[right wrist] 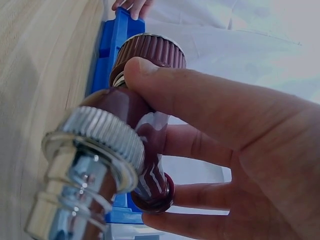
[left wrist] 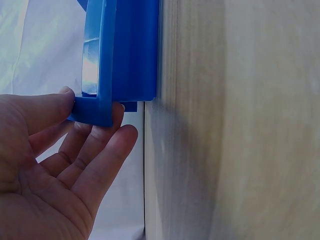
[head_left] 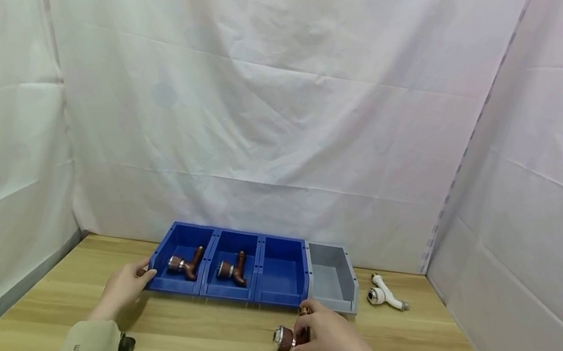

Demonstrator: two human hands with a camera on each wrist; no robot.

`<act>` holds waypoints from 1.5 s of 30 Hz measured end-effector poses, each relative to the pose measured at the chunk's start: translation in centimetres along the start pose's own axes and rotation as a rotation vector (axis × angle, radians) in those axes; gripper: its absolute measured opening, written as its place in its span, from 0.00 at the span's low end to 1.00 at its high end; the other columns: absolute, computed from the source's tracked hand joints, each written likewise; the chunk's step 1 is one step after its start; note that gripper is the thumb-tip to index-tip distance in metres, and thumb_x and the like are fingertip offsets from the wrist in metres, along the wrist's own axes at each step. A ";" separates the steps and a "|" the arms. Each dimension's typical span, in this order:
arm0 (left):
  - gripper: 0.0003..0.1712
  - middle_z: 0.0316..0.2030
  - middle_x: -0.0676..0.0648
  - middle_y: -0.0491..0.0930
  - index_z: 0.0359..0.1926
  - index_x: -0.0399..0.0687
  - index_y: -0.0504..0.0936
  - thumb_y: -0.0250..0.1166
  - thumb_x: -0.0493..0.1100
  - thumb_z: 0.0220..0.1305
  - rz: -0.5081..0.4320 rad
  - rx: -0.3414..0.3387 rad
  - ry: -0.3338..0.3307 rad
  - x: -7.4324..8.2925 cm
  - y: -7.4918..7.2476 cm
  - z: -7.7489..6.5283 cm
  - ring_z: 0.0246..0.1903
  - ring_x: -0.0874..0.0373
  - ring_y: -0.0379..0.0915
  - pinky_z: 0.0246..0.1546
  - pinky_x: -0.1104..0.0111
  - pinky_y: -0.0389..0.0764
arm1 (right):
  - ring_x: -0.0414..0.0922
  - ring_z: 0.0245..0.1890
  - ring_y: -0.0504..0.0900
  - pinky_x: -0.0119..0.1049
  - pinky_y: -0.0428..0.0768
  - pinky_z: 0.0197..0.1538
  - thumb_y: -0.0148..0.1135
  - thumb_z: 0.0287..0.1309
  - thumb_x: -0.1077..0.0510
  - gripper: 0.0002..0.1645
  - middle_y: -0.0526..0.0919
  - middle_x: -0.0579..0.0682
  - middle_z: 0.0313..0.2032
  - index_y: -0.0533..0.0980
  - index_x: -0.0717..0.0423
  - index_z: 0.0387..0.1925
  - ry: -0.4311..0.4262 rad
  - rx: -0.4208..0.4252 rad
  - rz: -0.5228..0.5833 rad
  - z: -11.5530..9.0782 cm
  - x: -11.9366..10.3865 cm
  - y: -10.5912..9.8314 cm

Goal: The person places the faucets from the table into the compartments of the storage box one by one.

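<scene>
My left hand (head_left: 123, 288) pinches the front left corner of the leftmost blue bin (head_left: 173, 285); in the left wrist view the thumb lies on one side of its rim (left wrist: 106, 60) and fingers on the other. My right hand (head_left: 332, 336) holds a brown tap (head_left: 284, 339) above the table, in front of the bins. In the right wrist view the thumb presses near the tap's ribbed knob (right wrist: 152, 52), and its chrome threaded spout end (right wrist: 75, 190) points toward the camera. Fingers hide part of the tap body.
Two other brown taps lie in the bins, one (head_left: 190, 271) in the leftmost, another (head_left: 238, 277) in the second. A third blue bin (head_left: 280, 298) and a grey bin (head_left: 333, 304) continue the row. A white tap (head_left: 388, 291) lies right of them on the wooden table (head_left: 196, 336).
</scene>
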State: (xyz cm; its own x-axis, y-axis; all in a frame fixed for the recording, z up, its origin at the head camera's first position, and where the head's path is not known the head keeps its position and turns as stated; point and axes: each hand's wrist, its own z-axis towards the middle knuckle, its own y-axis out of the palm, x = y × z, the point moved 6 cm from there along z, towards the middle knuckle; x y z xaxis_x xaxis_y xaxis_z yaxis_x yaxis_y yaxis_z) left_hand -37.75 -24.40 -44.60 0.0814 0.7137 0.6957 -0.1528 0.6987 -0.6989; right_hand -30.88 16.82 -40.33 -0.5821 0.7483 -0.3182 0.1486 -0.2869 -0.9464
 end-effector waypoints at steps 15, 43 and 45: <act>0.29 0.40 0.32 0.80 0.66 0.27 0.65 0.56 0.41 0.71 -0.049 -0.018 -0.018 -0.2 0.1 -0.4 0.25 0.52 0.74 0.25 0.62 0.71 | 0.43 0.41 0.80 0.37 0.77 0.37 0.75 0.43 0.40 0.12 0.74 0.56 0.57 0.81 0.36 0.28 0.014 0.007 0.010 0.2 0.5 0.5; 0.29 0.42 0.31 0.80 0.66 0.28 0.65 0.56 0.42 0.71 -0.025 -0.020 -0.022 0.1 0.0 -0.2 0.30 0.52 0.74 0.29 0.61 0.72 | 0.52 0.45 0.80 0.41 0.77 0.38 0.75 0.42 0.40 0.13 0.73 0.58 0.59 0.80 0.36 0.28 0.044 -0.012 0.008 0.9 0.8 0.3; 0.29 0.42 0.31 0.80 0.66 0.28 0.65 0.56 0.42 0.71 -0.016 -0.016 -0.019 0.1 -0.1 -0.1 0.32 0.51 0.75 0.32 0.59 0.73 | 0.53 0.47 0.80 0.42 0.77 0.40 0.75 0.43 0.40 0.12 0.73 0.59 0.59 0.80 0.36 0.28 0.036 -0.012 0.010 1.0 0.8 0.2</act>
State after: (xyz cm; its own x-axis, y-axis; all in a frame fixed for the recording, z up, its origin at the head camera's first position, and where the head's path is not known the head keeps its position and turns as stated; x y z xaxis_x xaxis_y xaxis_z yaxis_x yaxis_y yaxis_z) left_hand -37.61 -24.37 -44.47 0.0648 0.7017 0.7095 -0.1357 0.7106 -0.6904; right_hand -32.13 16.72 -40.70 -0.5509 0.7667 -0.3296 0.1639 -0.2878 -0.9436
